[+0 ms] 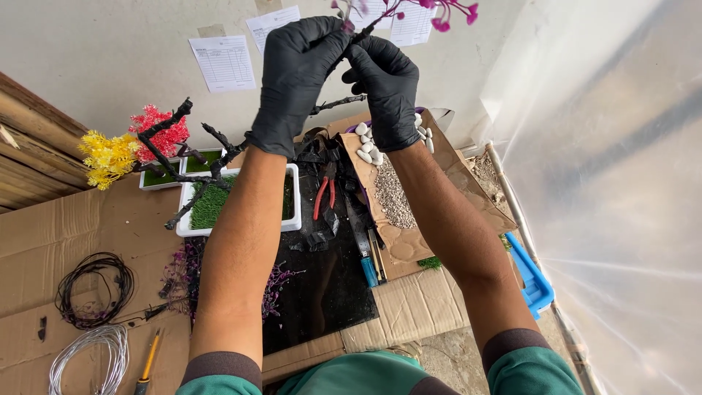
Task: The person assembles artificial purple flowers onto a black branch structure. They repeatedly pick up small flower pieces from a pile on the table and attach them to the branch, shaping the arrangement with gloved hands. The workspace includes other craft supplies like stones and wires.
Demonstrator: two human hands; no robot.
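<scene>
Fingers (344, 36) of both gloved hands pinched together on a thin dark stem of a magenta blossom sprig (439, 13), held up high in front of the wall. Left hand (296, 77) clamped on the stem from the left, right hand (387, 88) closed on it from the right, fingertips of the two touching or nearly so. Exact joint under the fingertips hidden by the gloves.

Sprig: wiry black stalk, small pink-magenta clusters fanning out up and right of the fingers, partly cut off by the frame edge. Looks light, springy.

Below the fingers, well apart: black twisted tree trunk (191, 157) with bare branches, seated in a white tray of green turf (292, 212). One branch runs up toward the hands; whether the sprig already joins it, cannot tell.

Progress, as a judgement: early to mid. Trunk mounted, most branches bare. Red and yellow clusters (135, 143) show at the trunk's far left, attachment unclear. More purple sprigs (183, 274) lie loose on the black sheet further down, so plenty left to fit.

Below right of the fingers: white pebbles (369, 146) and grey gravel on cardboard, red-handled pliers (325, 194) just beside. Coils of black wire (95, 289) and silver wire (88, 355) far down left.
</scene>
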